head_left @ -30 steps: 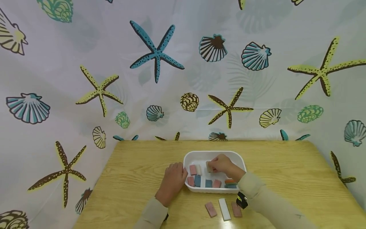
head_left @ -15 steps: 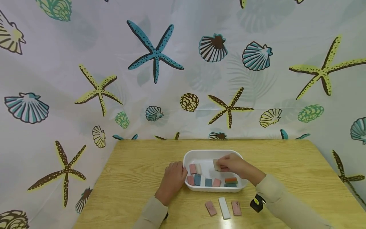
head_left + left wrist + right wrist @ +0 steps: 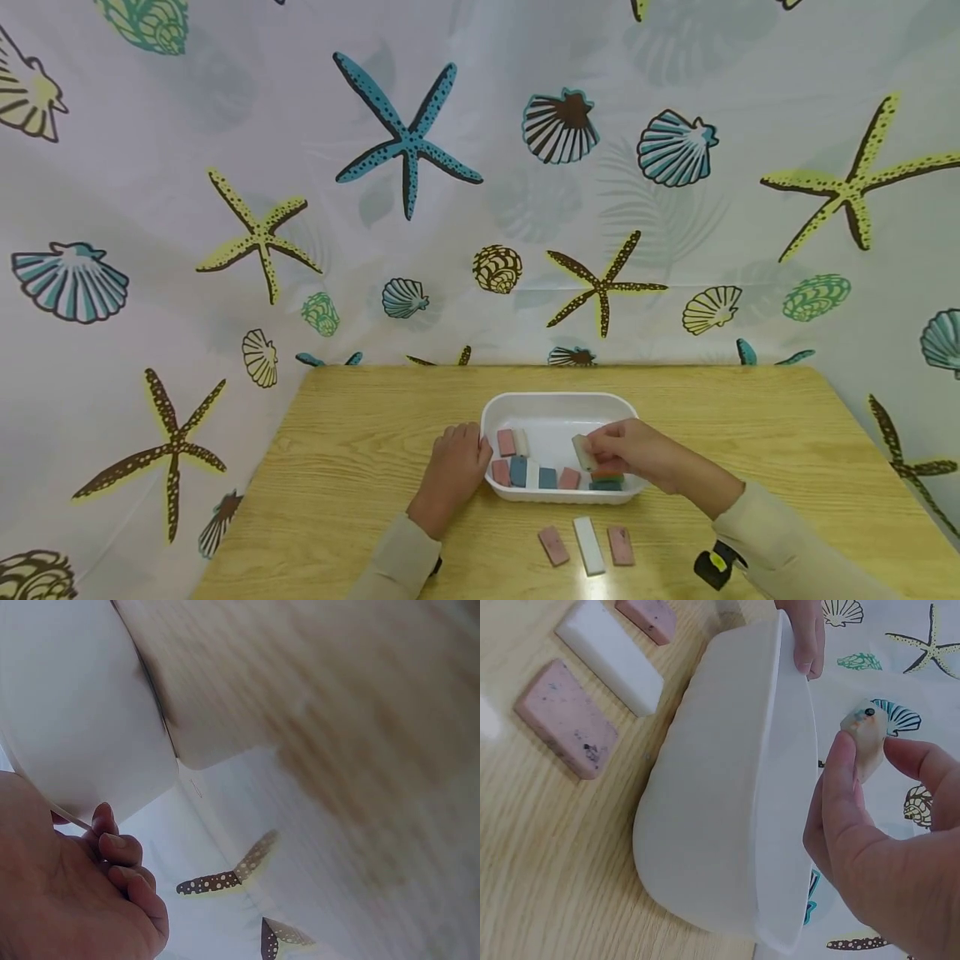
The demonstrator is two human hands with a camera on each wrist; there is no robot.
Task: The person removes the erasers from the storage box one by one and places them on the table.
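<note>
My right hand [image 3: 637, 452] pinches a small off-white eraser [image 3: 582, 452] between thumb and fingertips, over the right part of a white plastic tub [image 3: 551, 421]. The right wrist view shows this eraser [image 3: 870, 731] with worn edges and a dark speck at one end. At the tub's left end my left hand [image 3: 453, 467] grips the rim. In the left wrist view its fingers curl at the tub's edge. Along the tub's near side lie pink erasers [image 3: 569, 478], blue erasers [image 3: 518, 472], a white one [image 3: 532, 476] and an orange-and-green one, partly hidden by my right hand.
A pink eraser [image 3: 553, 546], a long white eraser [image 3: 588, 546] and another pink eraser [image 3: 620, 545] lie on the wooden table [image 3: 360, 467] in front of the tub. A patterned cloth [image 3: 465, 192] with starfish and shells hangs behind and at both sides.
My right hand has moved right and towards me with the off-white eraser, from the tub's middle to over its right part. My left hand has stayed at the rim.
</note>
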